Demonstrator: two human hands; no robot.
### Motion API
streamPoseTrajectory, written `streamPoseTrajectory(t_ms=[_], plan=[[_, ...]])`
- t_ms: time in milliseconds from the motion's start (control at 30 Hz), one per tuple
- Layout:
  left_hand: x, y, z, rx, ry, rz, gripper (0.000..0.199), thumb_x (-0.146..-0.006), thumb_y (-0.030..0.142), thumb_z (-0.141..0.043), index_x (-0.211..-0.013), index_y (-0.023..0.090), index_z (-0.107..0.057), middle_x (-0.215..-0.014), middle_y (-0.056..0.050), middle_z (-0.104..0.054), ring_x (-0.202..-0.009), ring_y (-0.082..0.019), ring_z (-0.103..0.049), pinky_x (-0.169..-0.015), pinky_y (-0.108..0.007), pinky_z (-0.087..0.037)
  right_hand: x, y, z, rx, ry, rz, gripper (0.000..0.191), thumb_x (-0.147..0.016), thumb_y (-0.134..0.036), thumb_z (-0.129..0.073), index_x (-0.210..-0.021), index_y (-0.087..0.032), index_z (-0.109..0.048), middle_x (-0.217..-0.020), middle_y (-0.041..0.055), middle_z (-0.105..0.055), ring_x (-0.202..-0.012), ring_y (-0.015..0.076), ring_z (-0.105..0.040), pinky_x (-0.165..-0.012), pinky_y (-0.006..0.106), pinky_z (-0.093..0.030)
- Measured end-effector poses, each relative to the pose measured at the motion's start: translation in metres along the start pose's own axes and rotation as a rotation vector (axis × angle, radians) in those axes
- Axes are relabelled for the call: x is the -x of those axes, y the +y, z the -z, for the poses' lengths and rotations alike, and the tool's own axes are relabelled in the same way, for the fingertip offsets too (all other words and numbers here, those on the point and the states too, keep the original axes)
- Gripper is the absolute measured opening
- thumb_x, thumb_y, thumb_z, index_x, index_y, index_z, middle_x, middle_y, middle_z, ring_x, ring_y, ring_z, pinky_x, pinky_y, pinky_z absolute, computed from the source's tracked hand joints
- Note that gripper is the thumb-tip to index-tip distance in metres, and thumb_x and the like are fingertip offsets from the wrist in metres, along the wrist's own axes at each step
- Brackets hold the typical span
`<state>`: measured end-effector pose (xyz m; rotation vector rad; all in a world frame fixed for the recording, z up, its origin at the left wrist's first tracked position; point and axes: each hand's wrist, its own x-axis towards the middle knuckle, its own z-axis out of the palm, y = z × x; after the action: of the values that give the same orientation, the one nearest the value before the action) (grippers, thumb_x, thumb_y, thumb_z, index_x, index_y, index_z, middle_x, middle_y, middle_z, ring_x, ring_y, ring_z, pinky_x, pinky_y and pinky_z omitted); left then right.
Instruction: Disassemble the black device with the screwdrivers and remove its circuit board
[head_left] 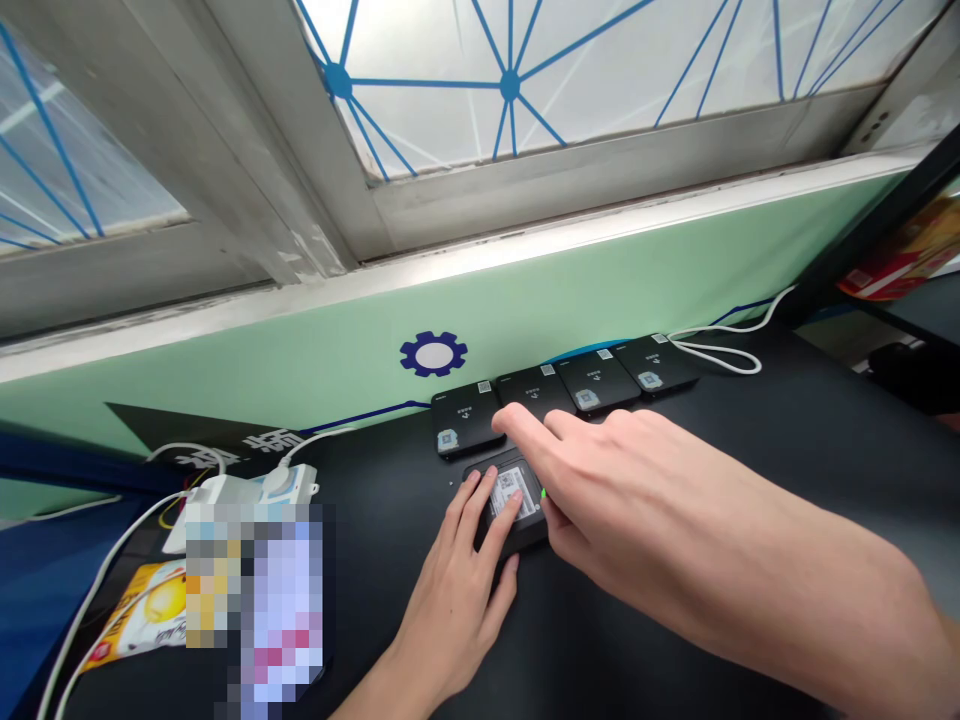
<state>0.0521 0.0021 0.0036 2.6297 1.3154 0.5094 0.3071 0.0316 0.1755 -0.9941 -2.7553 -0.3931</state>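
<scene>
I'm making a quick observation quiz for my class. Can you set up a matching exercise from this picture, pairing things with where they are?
Things:
1. Left hand
2. Right hand
3. Navy gear emblem
4. White cable loop

Places:
A. On the green wall
B. Beside the far right end of the row of flat black boxes
C. Fingers spread on the labelled flat black box
D. Index finger stretched toward the row

Pairs: 1-C, 2-D, 3-A, 4-B
</scene>
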Motion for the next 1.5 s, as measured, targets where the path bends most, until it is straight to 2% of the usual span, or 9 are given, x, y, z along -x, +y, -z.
streamPoseTrajectory(t_ms=[133, 300, 400, 600, 767, 933, 1100, 1333, 1500], plan=[[0.0, 0.0, 0.0, -0.004, -0.007, -0.011, 0.064, -0.114, 0.016, -0.054, -0.176, 0.022, -0.039, -0.185, -0.019, -0.035, -0.173, -0.041, -0.035, -0.129, -0.062, -0.056, -0.005, -0.001, 0.0, -0.015, -0.043, -0.005, 0.034, -0.1, -0.009, -0.063, -0.132, -0.01, -0.075, -0.151, 0.0179, -0.076, -0.091, 0.0281, -0.08, -0.061, 0.04, -0.051], [0.0, 0.001, -0.001, -0.009, -0.009, -0.001, 0.066, -0.115, 0.015, -0.053, -0.178, 0.023, -0.036, -0.186, -0.017, -0.032, -0.174, -0.04, -0.034, -0.131, -0.061, -0.055, -0.005, 0.002, -0.002, -0.063, -0.046, -0.051, 0.052, -0.087, -0.006, -0.073, -0.139, -0.003, -0.071, -0.113, 0.0138, -0.086, -0.075, 0.0251, -0.077, -0.056, 0.037, -0.047], [0.0, 0.002, -0.001, -0.001, -0.002, 0.003, 0.066, -0.115, 0.015, -0.054, -0.178, 0.024, -0.037, -0.186, -0.016, -0.033, -0.173, -0.04, -0.035, -0.13, -0.062, -0.055, 0.001, 0.003, -0.004, -0.029, 0.036, -0.014, 0.052, -0.092, -0.003, -0.063, -0.145, 0.0, -0.067, -0.126, 0.0175, -0.085, -0.084, 0.0275, -0.079, -0.061, 0.04, -0.052], [0.0, 0.001, 0.0, 0.005, -0.003, 0.001, 0.066, -0.114, 0.016, -0.054, -0.177, 0.024, -0.038, -0.185, -0.017, -0.036, -0.173, -0.041, -0.036, -0.129, -0.063, -0.056, 0.003, -0.001, -0.005, 0.04, 0.007, 0.019, 0.041, -0.104, -0.008, -0.054, -0.142, -0.006, -0.068, -0.158, 0.0217, -0.071, -0.102, 0.0309, -0.079, -0.069, 0.043, -0.055], [0.0, 0.001, 0.0, 0.009, 0.011, -0.002, 0.065, -0.114, 0.016, -0.055, -0.177, 0.024, -0.039, -0.185, -0.017, -0.037, -0.173, -0.041, -0.037, -0.129, -0.061, -0.056, -0.005, -0.001, -0.002, 0.008, -0.047, -0.026, 0.03, -0.101, -0.014, -0.066, -0.131, -0.009, -0.074, -0.14, 0.0207, -0.079, -0.083, 0.0269, -0.077, -0.06, 0.039, -0.047], [0.0, 0.001, 0.0, -0.003, 0.01, 0.001, 0.065, -0.114, 0.016, -0.054, -0.177, 0.024, -0.039, -0.186, -0.016, -0.035, -0.174, -0.039, -0.035, -0.131, -0.059, -0.055, -0.002, 0.003, -0.003, -0.03, 0.014, -0.02, 0.052, -0.088, -0.003, -0.066, -0.139, -0.002, -0.071, -0.113, 0.0147, -0.084, -0.075, 0.025, -0.075, -0.059, 0.038, -0.046], [0.0, 0.001, -0.001, 0.002, 0.008, 0.001, 0.065, -0.114, 0.015, -0.055, -0.176, 0.023, -0.04, -0.186, -0.017, -0.036, -0.173, -0.04, -0.036, -0.13, -0.061, -0.055, 0.001, 0.002, -0.003, 0.026, 0.047, 0.019, 0.045, -0.096, -0.005, -0.058, -0.139, -0.002, -0.072, -0.134, 0.0192, -0.083, -0.084, 0.0276, -0.077, -0.061, 0.041, -0.05], [0.0, 0.0, 0.001, -0.003, 0.003, 0.0, 0.066, -0.114, 0.017, -0.054, -0.178, 0.025, -0.038, -0.185, -0.016, -0.037, -0.172, -0.04, -0.038, -0.128, -0.06, -0.057, -0.001, 0.001, 0.001, 0.08, 0.013, 0.04, 0.034, -0.101, -0.005, -0.052, -0.119, -0.009, -0.08, -0.141, 0.0179, -0.081, -0.087, 0.027, -0.077, -0.06, 0.042, -0.05], [0.0, 0.0, 0.0, 0.001, 0.008, 0.001, 0.066, -0.115, 0.016, -0.053, -0.179, 0.025, -0.037, -0.186, -0.015, -0.034, -0.174, -0.039, -0.035, -0.13, -0.059, -0.055, -0.001, 0.0, 0.001, 0.076, -0.029, 0.001, 0.036, -0.099, -0.007, -0.053, -0.122, -0.009, -0.08, -0.134, 0.0167, -0.082, -0.086, 0.0271, -0.076, -0.059, 0.042, -0.05]])
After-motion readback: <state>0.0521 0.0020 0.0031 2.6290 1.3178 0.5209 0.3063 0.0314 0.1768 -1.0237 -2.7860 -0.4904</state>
